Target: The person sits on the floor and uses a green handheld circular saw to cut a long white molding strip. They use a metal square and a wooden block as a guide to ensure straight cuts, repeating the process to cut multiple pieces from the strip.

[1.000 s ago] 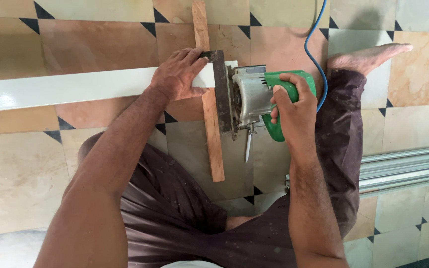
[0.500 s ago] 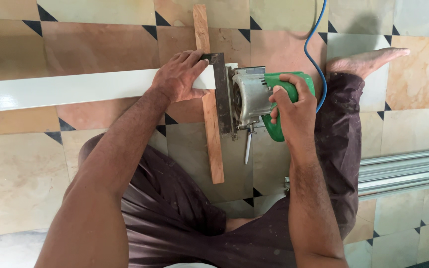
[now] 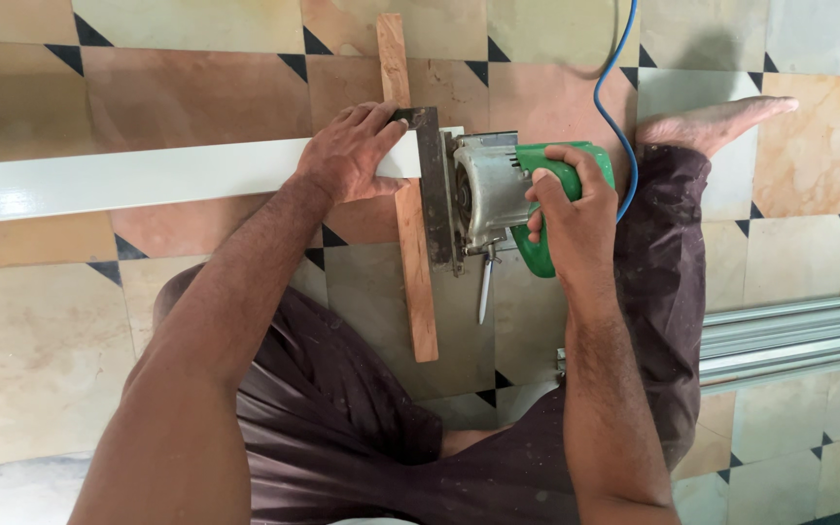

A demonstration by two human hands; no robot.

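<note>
My left hand (image 3: 350, 154) presses down on the right end of a long white profile strip (image 3: 128, 180) that lies across the tiled floor. A metal try square (image 3: 434, 185) sits against the strip's end, just right of that hand. My right hand (image 3: 570, 209) grips the green handle of an electric circular saw (image 3: 498, 194), whose metal body rests beside the square at the strip's end. A narrow wooden batten (image 3: 410, 204) runs under the strip, from top to bottom.
The saw's blue cable (image 3: 612, 87) trails up to the top edge. My bare foot (image 3: 712, 124) rests on the tiles at upper right. Silver metal profiles (image 3: 799, 335) lie on the floor at right. My knees in dark trousers fill the lower middle.
The saw has shifted slightly down along the square's edge. Both hands keep their grip and place.
</note>
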